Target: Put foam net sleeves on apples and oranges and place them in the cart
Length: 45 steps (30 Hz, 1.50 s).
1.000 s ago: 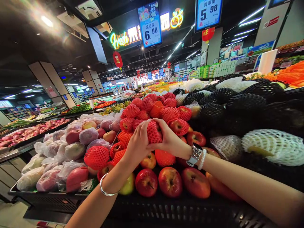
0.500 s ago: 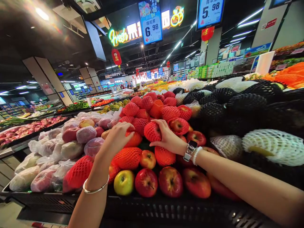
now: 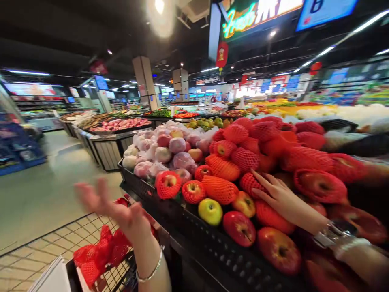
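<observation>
A: A supermarket produce hall, lamps overhead, with a black crate (image 3: pixel 188 227) of fruit along the front. What crowds it?

B: Bagged apples (image 3: pixel 178 145) lie at the left, a heap of netted apples (image 3: pixel 243 158) fills the middle, and bare ones line the rim, 1 green apple (image 3: pixel 210 211) among them.

A: Anything hard to read?

B: The left hand (image 3: pixel 117 211) is blurred. The right forearm is cut off past the watch (image 3: pixel 334 233).

A: And the 2 hands?

B: The right hand (image 3: pixel 282 198) lies flat on the netted apples, fingers apart, gripping none. The left hand is open and empty, fingers spread, just above a red foam net (image 3: pixel 97 251) in the shopping cart (image 3: pixel 118 275), left of the crate. Whether it touches the net is unclear.
</observation>
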Each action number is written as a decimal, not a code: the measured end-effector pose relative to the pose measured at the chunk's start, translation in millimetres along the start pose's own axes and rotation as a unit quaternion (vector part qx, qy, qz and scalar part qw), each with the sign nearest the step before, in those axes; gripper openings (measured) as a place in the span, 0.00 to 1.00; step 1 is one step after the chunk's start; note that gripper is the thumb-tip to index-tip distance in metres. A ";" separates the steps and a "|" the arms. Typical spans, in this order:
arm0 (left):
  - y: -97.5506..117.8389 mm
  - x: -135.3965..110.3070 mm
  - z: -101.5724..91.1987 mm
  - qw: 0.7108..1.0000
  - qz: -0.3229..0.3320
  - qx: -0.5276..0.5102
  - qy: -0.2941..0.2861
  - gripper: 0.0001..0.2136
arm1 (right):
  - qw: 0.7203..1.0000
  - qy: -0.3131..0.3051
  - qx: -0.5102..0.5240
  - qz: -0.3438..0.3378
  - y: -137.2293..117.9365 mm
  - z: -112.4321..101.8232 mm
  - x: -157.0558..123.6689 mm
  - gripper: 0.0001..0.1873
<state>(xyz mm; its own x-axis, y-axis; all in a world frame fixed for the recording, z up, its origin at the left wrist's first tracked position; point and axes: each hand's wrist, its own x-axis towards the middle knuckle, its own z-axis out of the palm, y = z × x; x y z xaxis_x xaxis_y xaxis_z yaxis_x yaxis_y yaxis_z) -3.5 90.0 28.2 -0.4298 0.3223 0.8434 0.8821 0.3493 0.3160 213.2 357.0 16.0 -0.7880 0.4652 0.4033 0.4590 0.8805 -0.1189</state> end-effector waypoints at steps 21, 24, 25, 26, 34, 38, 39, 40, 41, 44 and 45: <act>26.9 118.4 64.8 0.983 0.044 -0.173 -0.036 0.36 | 0.990 -0.039 0.136 0.008 -0.8 -13.7 -4.2 0.38; 50.0 141.1 104.5 0.973 0.004 -0.183 -0.137 0.35 | 0.989 -0.039 0.140 0.006 0.4 -16.1 -5.3 0.37; 53.4 141.4 116.1 0.969 -0.019 -0.184 -0.163 0.34 | 0.989 -0.043 0.138 0.006 0.6 -17.2 -5.8 0.37; 54.7 138.9 125.8 0.965 -0.040 -0.184 -0.183 0.34 | 0.990 -0.047 0.136 0.006 0.6 -18.3 -6.3 0.37; 20.7 103.7 138.1 0.942 -0.034 -0.187 -0.277 0.29 | 0.993 -0.067 0.096 0.008 -4.3 -20.6 -6.9 0.37; -0.6 105.0 127.5 0.931 -0.026 -0.196 -0.306 0.24 | 0.993 -0.065 0.094 0.010 -5.0 -21.3 -7.2 0.36; -3.6 105.6 125.9 0.929 -0.026 -0.201 -0.310 0.23 | 0.993 -0.068 0.095 0.010 -5.1 -21.9 -7.3 0.36; -5.3 106.1 124.8 0.927 -0.025 -0.207 -0.313 0.24 | 0.993 -0.071 0.095 0.010 -5.3 -22.6 -7.5 0.36; -5.9 106.1 124.2 0.924 -0.023 -0.213 -0.316 0.24 | 0.993 -0.075 0.095 0.011 -5.5 -23.3 -7.7 0.36; -3.4 104.7 125.1 0.923 -0.010 -0.224 -0.314 0.25 | 0.992 -0.072 0.099 0.006 -5.7 -24.6 -8.1 0.37; -2.1 104.2 126.0 0.924 -0.006 -0.224 -0.309 0.26 | 0.992 -0.067 0.102 0.002 -5.4 -24.6 -8.4 0.36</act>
<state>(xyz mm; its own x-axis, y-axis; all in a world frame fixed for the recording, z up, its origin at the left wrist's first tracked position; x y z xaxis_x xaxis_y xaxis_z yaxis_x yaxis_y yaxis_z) -74.4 233.7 60.6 -0.3467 0.8100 0.4729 0.8084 0.0024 0.5886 227.4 346.1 35.6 -0.8400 0.4651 0.2793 0.3805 0.8720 -0.3079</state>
